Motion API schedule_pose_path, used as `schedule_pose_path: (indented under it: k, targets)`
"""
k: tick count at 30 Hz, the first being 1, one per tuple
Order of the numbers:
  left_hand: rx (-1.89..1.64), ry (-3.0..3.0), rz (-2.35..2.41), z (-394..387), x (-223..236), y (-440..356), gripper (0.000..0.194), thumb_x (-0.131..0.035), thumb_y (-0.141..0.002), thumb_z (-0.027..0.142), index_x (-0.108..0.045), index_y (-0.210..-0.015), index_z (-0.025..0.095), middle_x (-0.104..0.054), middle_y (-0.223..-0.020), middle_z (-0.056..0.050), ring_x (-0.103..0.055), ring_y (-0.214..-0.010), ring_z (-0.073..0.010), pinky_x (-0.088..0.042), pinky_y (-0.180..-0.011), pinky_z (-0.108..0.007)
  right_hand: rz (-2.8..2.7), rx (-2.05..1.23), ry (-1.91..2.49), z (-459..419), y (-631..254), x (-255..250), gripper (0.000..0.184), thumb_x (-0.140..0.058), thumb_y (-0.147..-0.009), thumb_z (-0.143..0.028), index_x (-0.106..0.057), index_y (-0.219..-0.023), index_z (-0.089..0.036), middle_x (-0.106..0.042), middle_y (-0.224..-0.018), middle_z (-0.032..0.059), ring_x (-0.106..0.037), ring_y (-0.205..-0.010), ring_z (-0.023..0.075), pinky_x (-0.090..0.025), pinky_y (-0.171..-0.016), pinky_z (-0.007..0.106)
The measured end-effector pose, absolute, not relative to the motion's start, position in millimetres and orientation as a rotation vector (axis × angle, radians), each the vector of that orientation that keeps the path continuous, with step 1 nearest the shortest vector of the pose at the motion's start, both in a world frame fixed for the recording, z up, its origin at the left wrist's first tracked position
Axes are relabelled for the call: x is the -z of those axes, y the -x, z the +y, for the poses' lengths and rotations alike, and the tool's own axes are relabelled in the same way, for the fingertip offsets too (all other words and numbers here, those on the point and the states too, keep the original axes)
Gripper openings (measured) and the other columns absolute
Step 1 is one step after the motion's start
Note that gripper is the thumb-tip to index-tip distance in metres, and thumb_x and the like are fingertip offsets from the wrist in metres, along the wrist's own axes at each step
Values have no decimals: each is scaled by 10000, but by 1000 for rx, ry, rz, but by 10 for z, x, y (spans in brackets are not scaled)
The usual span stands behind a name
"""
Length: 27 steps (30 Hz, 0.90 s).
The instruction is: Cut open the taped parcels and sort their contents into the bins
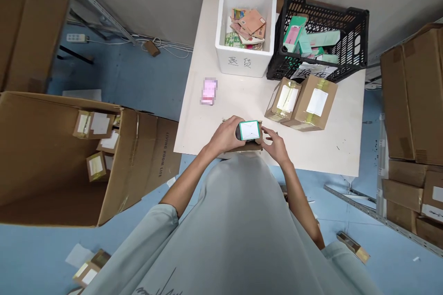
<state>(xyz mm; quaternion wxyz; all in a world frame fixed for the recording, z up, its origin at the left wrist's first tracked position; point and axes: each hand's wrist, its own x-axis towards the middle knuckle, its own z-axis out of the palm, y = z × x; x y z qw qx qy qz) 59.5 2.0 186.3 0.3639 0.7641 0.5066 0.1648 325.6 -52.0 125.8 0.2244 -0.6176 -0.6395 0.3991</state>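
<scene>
Close to my body, at the front edge of the table, lies an opened brown cardboard box (247, 147). A small box with a white end and green edges (249, 130) shows at its top. My left hand (226, 137) is closed around the left side of the small box, with something dark between thumb and fingers. On the other side, my right hand (276, 146) bends its fingers and thumb onto the right edge of the cardboard box. The inside of the cardboard box is mostly hidden by the small box and my hands.
On the white table (238, 97) stand a white foam bin (245, 62) with paper packets, a black crate (349, 62) with green boxes, and two taped cartons (313, 101). A blurred pink item (209, 91) lies left. A large open carton (138, 156) holds several parcels.
</scene>
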Motion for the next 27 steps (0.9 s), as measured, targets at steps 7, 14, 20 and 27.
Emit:
schedule_pose_path:
  k: [7, 14, 20, 27]
  targets:
    - [-776, -1490, 1262, 335, -2244, -450, 671, -931, -675, 306, -715, -1303, 205, -748, -1325, -83, -751, -1199, -276, -681, -993, -379, -1648, -1086, 1492, -431, -3085, -1416, 641, -763, -1007, -456, -650, -1619, -300, -720, -1552, 103, -720, -1352, 300, -645, -1122, 482]
    - [-986, -1112, 1314, 645, -2410, -475, 672, -990, -634, 412, -738, -1211, 175, -797, -1181, -77, -787, -1076, -265, -680, -955, -393, -1818, -626, 1585, -459, -2991, -1583, 1012, -783, -1020, -519, -249, -1846, -279, -545, -1707, 202, -543, -1574, 394, -519, -1266, 630]
    - [-1042, -1114, 1341, 819, -2491, -612, 747, -958, -696, 553, -727, -1318, 211, -740, -1060, -26, -707, -805, -170, -621, -792, -333, -1658, -436, 1521, -510, -2922, -1687, 702, -759, -1032, -409, -539, -1693, -318, -579, -1595, 178, -594, -1513, 368, -572, -1207, 593]
    - [-1073, -1421, 1271, 1154, -2733, -679, 597, -763, -871, 814, -826, -973, 230, -788, -1171, -110, -702, -1209, -317, -575, -1080, -439, -925, -1134, 1302, -505, -2891, -1977, 582, -967, -858, -462, -740, -1356, -266, -777, -1336, 117, -750, -1232, 283, -673, -1004, 410]
